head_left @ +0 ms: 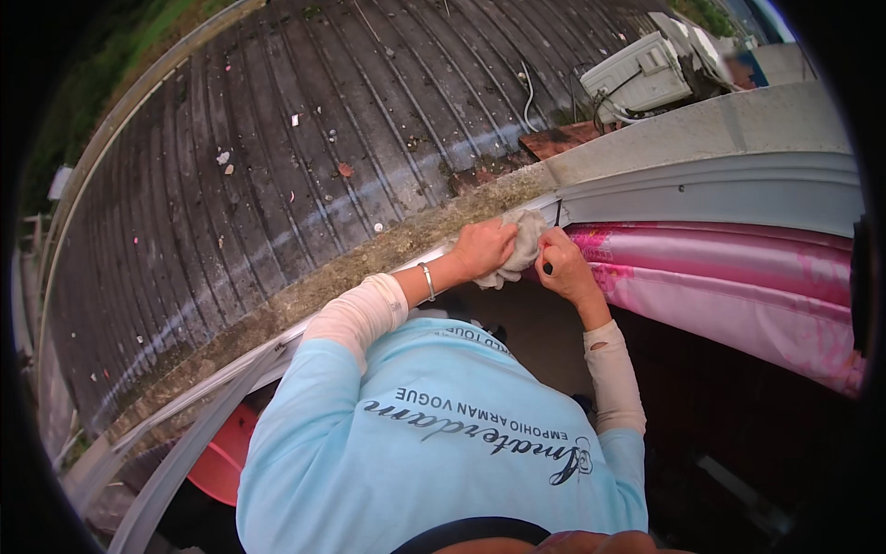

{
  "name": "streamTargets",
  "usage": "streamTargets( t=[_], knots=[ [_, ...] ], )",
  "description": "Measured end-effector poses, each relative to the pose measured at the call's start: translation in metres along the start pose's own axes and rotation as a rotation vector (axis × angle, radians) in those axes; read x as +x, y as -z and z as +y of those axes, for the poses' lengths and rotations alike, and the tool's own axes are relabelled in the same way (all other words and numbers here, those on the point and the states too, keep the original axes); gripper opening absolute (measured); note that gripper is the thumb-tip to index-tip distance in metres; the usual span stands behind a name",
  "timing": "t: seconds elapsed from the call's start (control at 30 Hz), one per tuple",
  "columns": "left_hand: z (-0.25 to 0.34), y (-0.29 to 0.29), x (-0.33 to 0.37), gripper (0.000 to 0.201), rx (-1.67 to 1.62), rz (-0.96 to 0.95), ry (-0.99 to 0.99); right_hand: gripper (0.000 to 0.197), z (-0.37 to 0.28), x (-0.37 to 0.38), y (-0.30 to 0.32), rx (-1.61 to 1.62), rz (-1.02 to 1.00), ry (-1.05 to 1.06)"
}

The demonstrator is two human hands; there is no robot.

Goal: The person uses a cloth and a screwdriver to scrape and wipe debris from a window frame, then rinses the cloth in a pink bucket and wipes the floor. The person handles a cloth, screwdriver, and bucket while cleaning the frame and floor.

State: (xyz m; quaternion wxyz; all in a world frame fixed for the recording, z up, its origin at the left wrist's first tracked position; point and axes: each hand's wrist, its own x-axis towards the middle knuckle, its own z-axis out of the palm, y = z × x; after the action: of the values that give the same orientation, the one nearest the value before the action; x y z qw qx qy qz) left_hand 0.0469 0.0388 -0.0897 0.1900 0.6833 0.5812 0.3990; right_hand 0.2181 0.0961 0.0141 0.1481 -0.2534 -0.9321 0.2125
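My left hand presses a crumpled, greyish-white cloth onto the white window track, its fingers closed on the fabric. Just right of the cloth, my right hand is wrapped round a thin tool with a black handle. A narrow dark shaft rises from that fist to the corner of the frame; it looks like a screwdriver, though most of it is hidden by the fingers. Both hands are close together at the sill.
Beyond the mossy concrete ledge lies a dark ribbed roof with scattered litter. A white appliance casing sits at the far right. Pink curtain fabric hangs right of my hands. A red basin stands low at the left.
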Motion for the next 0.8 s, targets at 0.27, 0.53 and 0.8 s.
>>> streamTargets(
  t=[0.27,0.53,0.8],
  knots=[
    [-0.002,-0.001,-0.002,0.010,-0.010,0.023,0.009,0.012,-0.013,0.024,-0.005,0.074,0.071,-0.056],
    [-0.004,-0.001,-0.001,0.011,-0.033,-0.052,0.048,0.012,0.008,0.071,-0.017,-0.051,-0.164,-0.282],
    [-0.002,0.003,-0.001,0.015,-0.048,-0.096,0.102,0.019,-0.002,0.100,-0.026,-0.188,-0.414,-0.331]
  ],
)
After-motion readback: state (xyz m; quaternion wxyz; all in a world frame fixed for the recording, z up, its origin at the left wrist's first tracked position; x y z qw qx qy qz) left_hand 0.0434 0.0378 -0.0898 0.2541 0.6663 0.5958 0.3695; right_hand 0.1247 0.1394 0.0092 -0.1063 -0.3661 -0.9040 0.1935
